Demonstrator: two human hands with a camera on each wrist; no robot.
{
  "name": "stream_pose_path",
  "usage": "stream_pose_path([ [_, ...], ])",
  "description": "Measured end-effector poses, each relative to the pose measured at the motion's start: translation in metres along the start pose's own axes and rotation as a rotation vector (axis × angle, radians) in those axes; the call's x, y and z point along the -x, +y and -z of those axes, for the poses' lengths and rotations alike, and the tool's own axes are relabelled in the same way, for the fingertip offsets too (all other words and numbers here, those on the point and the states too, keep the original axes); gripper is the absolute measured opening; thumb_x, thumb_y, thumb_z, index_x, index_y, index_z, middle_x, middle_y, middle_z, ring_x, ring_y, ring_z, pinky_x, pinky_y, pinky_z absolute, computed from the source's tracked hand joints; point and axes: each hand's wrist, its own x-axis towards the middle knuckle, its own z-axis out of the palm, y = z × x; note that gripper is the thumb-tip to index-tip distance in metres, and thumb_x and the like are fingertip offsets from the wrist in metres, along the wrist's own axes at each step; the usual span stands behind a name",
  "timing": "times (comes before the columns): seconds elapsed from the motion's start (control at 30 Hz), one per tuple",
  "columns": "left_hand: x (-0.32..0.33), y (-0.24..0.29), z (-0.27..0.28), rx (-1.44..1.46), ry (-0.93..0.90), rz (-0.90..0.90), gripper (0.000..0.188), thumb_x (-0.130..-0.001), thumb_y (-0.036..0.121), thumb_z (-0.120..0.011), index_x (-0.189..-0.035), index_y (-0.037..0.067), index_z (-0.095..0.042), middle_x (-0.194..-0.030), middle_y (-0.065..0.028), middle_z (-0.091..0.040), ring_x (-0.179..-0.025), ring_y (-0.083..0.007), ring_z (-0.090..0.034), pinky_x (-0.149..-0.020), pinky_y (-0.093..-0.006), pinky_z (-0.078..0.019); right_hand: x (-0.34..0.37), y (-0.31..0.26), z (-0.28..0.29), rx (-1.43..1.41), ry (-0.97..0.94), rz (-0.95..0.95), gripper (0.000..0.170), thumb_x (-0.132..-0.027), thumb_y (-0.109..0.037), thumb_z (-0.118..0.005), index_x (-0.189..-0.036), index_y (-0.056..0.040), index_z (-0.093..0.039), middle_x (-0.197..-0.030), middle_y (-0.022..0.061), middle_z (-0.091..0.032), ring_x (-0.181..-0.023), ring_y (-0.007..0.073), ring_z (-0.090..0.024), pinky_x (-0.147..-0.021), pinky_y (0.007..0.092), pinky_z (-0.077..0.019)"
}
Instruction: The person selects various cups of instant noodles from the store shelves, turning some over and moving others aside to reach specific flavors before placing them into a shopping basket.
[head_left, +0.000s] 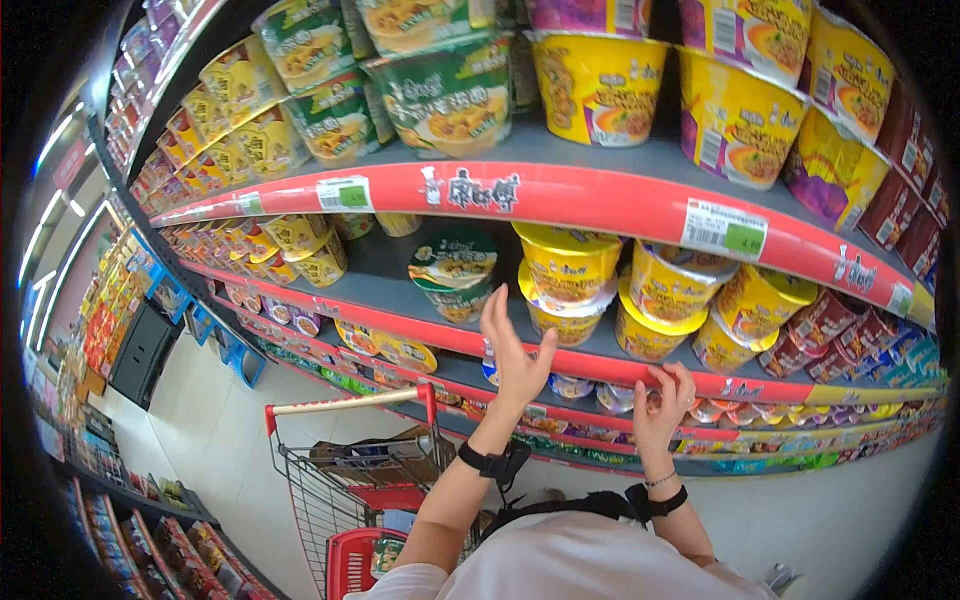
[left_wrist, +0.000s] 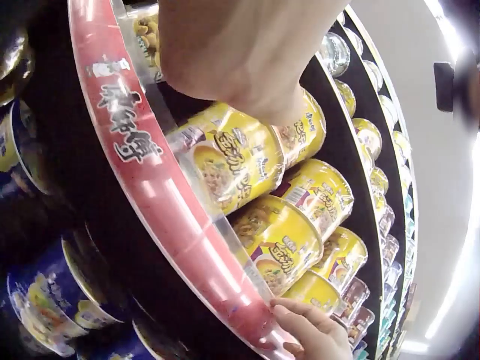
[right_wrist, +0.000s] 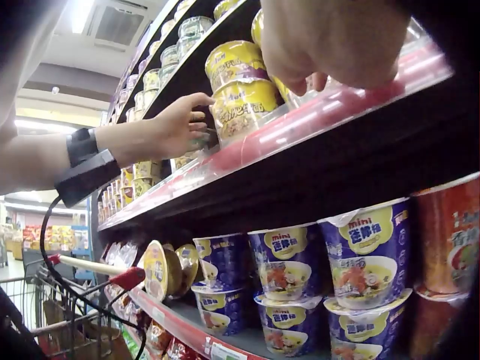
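Observation:
My left hand [head_left: 515, 355] is raised at the shelf with its fingers fairly straight. In the right wrist view its fingertips are right at the side of a two-high stack of yellow instant noodle cups [right_wrist: 244, 109]. Just left of that hand, a green noodle cup stack [head_left: 452, 275] stands in the head view. My right hand [head_left: 662, 415] has loosely bent fingers and nothing in its grasp. Its fingertips are at the red shelf edge [head_left: 600, 368], below more yellow noodle cups [head_left: 650, 325]. The left wrist view shows this right hand [left_wrist: 315, 330] by the same edge.
A shopping cart [head_left: 350, 405] with a red-ended handle stands at my left, a red basket [head_left: 350, 555] near it. Blue mini noodle cups [right_wrist: 285, 277] fill the shelf below. Above, a red shelf strip [head_left: 600, 195] juts out under large noodle tubs [head_left: 600, 90].

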Motion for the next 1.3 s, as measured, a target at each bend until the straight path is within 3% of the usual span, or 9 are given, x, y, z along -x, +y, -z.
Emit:
stream_pose_path([
  [0.07,-0.003,-0.007,0.013,-0.096,0.060,-0.055,0.080,-0.084,0.017,-0.064,-0.145,-0.004,-0.016,-0.143,-0.0256,-0.023,-0.134,-0.0403,-0.022,-0.111,-0.0503,-0.0191,-0.001,-0.001,0.000,0.010,-0.003,0.018,0.030,-0.084,-0.020,-0.067,-0.109,-0.0055,-0.060,-0.120,0.0123,-0.050,-0.119,0.0330,-0.043,-0.100,0.0471,-0.0292],
  [0.13,-0.009,-0.023,0.022,-0.180,0.338,0.077,0.094,-0.080,0.027,-0.071,-0.146,-0.004,-0.011,-0.144,-0.0259,-0.023,-0.134,-0.0398,-0.022,-0.111,-0.0509,-0.0185,-0.003,-0.005,-0.001,-0.015,-0.007,-0.013,0.035,-0.084,-0.020,-0.066,-0.114,-0.0042,-0.057,-0.122,0.0130,-0.050,-0.120,0.0333,-0.042,-0.101,0.0473,-0.0293],
  [0.27,-0.036,-0.049,0.045,-0.275,0.392,0.170,0.113,-0.071,0.036,-0.079,-0.147,-0.004,-0.005,-0.148,-0.0269,-0.019,-0.138,-0.0405,-0.022,-0.113,-0.0533,-0.0105,-0.004,-0.006,-0.003,0.039,-0.004,0.019,0.039,-0.085,-0.019,-0.066,-0.118,-0.0027,-0.054,-0.123,0.0137,-0.051,-0.119,0.0336,-0.042,-0.101,0.0471,-0.0294],
  [0.37,-0.046,-0.053,0.059,-0.252,0.114,0.362,0.129,-0.063,0.043,-0.083,-0.148,-0.003,0.002,-0.150,-0.0270,-0.025,-0.141,-0.0348,-0.025,-0.113,-0.0545,0.0071,-0.004,-0.005,-0.006,0.036,0.010,0.044,0.038,-0.084,-0.015,-0.066,-0.118,-0.0025,-0.054,-0.122,0.0143,-0.051,-0.117,0.0338,-0.042,-0.100,0.0468,-0.0305],
  [0.63,-0.038,-0.062,0.047,-0.382,0.021,0.271,0.117,-0.060,0.052,-0.083,-0.144,-0.003,-0.022,-0.139,-0.0225,-0.040,-0.134,-0.0343,-0.034,-0.114,-0.0569,-0.0026,-0.004,-0.012,-0.010,0.056,0.048,0.023,0.037,-0.083,-0.012,-0.066,-0.117,-0.0013,-0.053,-0.121,0.0154,-0.051,-0.117,0.0336,-0.042,-0.100,0.0465,-0.0316],
  [0.87,-0.036,-0.065,0.047,-0.357,0.008,0.315,0.116,-0.060,0.052,-0.083,-0.142,-0.003,-0.023,-0.136,-0.0221,-0.040,-0.133,-0.0360,-0.035,-0.113,-0.0588,-0.0040,-0.002,-0.014,-0.012,0.073,0.050,0.018,0.036,-0.085,-0.012,-0.066,-0.117,-0.0011,-0.053,-0.123,0.0154,-0.050,-0.119,0.0338,-0.042,-0.101,0.0459,-0.0315],
  [1.03,-0.033,-0.065,0.052,-0.321,-0.031,0.286,0.123,-0.060,0.047,-0.084,-0.148,0.001,-0.012,-0.146,-0.0216,-0.031,-0.137,-0.0341,-0.030,-0.113,-0.0582,-0.0020,-0.002,-0.033,-0.014,-0.069,0.124,-0.097,0.032,-0.085,-0.009,-0.066,-0.114,-0.0012,-0.055,-0.122,0.0159,-0.051,-0.118,0.0313,-0.044,-0.099,0.0419,-0.0346],
  [1.13,-0.019,-0.063,0.066,-0.275,-0.012,0.207,0.121,-0.062,0.040,-0.085,-0.148,0.000,-0.009,-0.149,-0.0237,-0.026,-0.137,-0.0366,-0.029,-0.113,-0.0582,-0.0084,0.009,-0.048,-0.034,-0.324,0.056,-0.059,0.027,-0.084,-0.005,-0.065,-0.110,-0.0011,-0.057,-0.117,0.0157,-0.055,-0.111,0.0299,-0.050,-0.095,0.0399,-0.0387],
  [1.3,0.043,-0.059,0.106,-0.300,0.187,0.249,0.092,-0.076,0.027,-0.077,-0.144,-0.002,-0.023,-0.138,-0.0260,-0.037,-0.128,-0.0421,-0.035,-0.109,-0.0477,-0.0272,0.030,-0.107,-0.087,-0.665,-0.602,0.042,0.014,-0.085,-0.001,-0.063,-0.099,-0.0001,-0.061,-0.086,0.0089,-0.063,-0.080,0.0198,-0.061,-0.077,0.0316,-0.0470],
])
